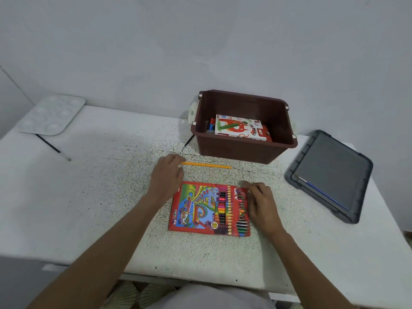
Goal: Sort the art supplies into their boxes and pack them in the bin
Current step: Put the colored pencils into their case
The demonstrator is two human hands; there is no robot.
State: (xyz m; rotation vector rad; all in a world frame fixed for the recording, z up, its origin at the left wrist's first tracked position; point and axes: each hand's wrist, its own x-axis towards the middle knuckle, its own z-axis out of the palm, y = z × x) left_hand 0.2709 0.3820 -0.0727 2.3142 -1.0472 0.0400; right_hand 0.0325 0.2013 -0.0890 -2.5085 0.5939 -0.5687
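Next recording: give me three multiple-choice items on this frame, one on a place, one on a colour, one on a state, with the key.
1. The oil pastels box lies: A in the brown bin; B on the floor; C in a hand.
2. The loose pencil is: A blue; B yellow; C green.
3. The bin's lid is: A clipped on; B off, flat on the table; C held up.
Key: 1 A, the bin's walls surround it; 2 B, its shaft is yellow; 3 B, it lies right of the bin.
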